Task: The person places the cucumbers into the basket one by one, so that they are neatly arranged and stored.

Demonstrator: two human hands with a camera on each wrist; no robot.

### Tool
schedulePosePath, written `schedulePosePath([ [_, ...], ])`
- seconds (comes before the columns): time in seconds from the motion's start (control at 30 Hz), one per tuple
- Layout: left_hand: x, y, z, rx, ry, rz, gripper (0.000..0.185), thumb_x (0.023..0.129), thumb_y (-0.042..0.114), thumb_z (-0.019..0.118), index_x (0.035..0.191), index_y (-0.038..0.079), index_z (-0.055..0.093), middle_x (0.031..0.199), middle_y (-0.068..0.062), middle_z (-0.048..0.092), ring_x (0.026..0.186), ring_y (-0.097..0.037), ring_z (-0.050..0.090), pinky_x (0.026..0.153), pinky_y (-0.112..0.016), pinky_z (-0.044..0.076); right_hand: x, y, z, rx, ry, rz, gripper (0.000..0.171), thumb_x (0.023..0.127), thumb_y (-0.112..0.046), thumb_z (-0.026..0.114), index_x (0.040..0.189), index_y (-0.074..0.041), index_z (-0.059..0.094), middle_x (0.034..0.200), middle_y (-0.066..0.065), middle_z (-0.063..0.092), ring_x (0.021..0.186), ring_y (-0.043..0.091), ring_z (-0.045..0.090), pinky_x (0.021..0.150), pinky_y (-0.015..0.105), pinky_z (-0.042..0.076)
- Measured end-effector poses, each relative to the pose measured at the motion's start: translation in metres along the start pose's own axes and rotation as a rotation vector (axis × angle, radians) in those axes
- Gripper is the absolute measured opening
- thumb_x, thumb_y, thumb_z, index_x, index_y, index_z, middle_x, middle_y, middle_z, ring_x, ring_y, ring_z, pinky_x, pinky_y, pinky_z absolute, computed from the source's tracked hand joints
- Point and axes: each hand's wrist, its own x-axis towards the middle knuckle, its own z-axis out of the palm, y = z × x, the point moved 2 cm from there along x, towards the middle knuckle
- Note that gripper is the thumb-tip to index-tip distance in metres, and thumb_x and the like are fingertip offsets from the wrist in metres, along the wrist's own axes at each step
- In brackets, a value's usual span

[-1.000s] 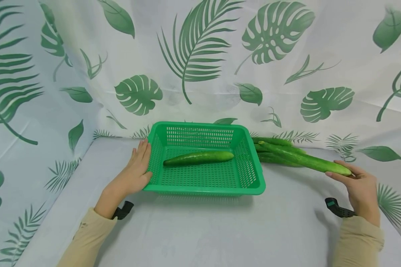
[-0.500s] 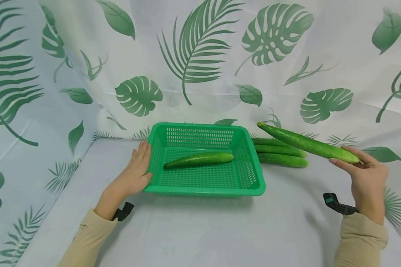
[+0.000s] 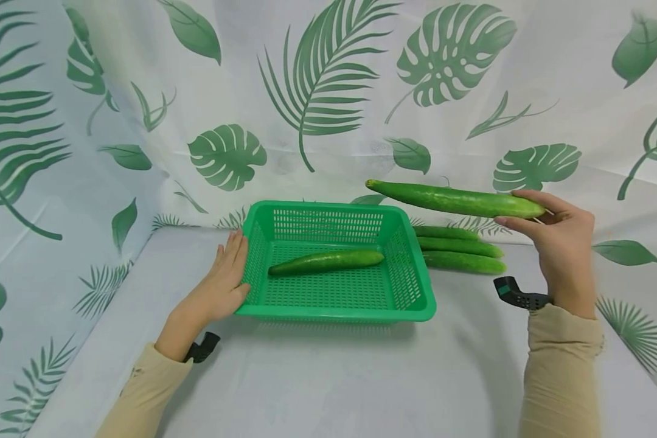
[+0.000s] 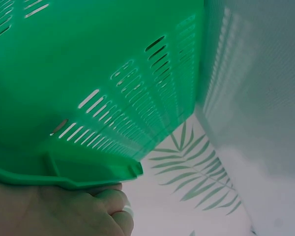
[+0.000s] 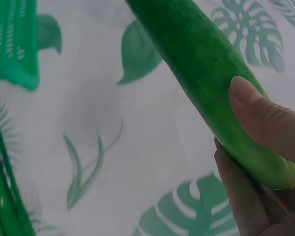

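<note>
Above the slotted green plastic basket [image 3: 336, 307], the right hand [image 3: 558, 237] pinches a long smooth cucumber [image 3: 454, 199] while the left hand [image 3: 221, 280] rests flat-fingered against its side.

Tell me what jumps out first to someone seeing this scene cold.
The long cucumber held in the air by the right hand, above and behind the right rim of the green basket, catches the eye first. Next comes that bright basket in the middle of the table, with one cucumber in it and the left hand flat against its left wall. More cucumbers lie on the table right of the basket.
</note>
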Motion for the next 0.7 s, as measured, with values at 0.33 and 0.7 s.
schedulePosePath([
  [0.33, 0.0, 0.0, 0.0, -0.012, -0.006, -0.007, 0.079, 0.091, 0.002, 0.044, 0.153, -0.011, -0.003, 0.162, -0.025, -0.014, 0.149, -0.035, -0.015, 0.119, -0.054, -0.005, 0.024, -0.004, 0.072, -0.133, -0.131, -0.025, 0.046, 0.074, 0.007, 0.082, 0.119, 0.003, 0.071, 0.11, 0.006, 0.063, 0.086, 0.015, 0.064, 0.071, 0.018, 0.055],
  [0.7, 0.0, 0.0, 0.0, -0.043, -0.012, -0.006, 0.08, 0.091, 0.002, 0.043, 0.153, -0.012, -0.004, 0.161, -0.023, -0.017, 0.149, -0.035, -0.017, 0.118, -0.055, -0.006, 0.036, 0.027, 0.146, -0.44, -0.303, 0.004, 0.043, 0.081, -0.007, 0.082, 0.122, -0.001, 0.07, 0.107, 0.007, 0.065, 0.078, 0.012, 0.062, 0.068, 0.023, 0.053],
])
